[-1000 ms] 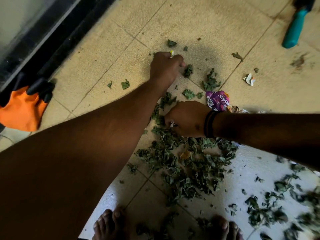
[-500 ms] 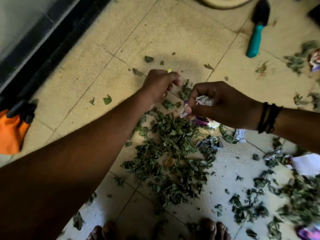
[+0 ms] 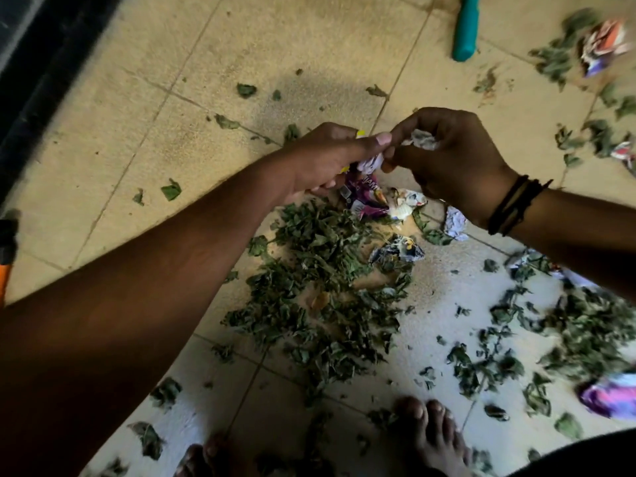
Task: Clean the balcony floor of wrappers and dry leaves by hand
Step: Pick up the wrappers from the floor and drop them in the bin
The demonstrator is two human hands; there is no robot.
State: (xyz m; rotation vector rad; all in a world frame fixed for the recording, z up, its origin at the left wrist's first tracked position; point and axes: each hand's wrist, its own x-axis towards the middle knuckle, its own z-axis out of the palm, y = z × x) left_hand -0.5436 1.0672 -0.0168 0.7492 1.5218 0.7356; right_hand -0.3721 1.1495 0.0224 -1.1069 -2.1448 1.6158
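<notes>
Balcony tiles (image 3: pixel 309 36) lie littered. Above the dry-leaf pile (image 3: pixel 320 287), the left hand (image 3: pixel 323 160) and right hand (image 3: pixel 447 156) meet, both curled around crumpled wrappers (image 3: pixel 425 139); overfilled fists could spill scraps back onto that pile.

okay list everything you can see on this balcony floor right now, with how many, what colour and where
leaf pile: one big heap, dull green, centre of the floor
scattered leaves: many, dull green, mostly at the right, a few at the upper left
purple wrapper: one, purple and white, on the floor just below the hands
crumpled wrappers on the floor: several, mixed colours, near the pile and along the right edge
tool handle: one, teal, top of view
orange object: one, orange and black, left edge, cut off
tiled floor: beige
left hand: holds small wrappers
right hand: grips a crumpled white wrapper, black bands on the wrist
bare feet: two, bottom edge
</notes>
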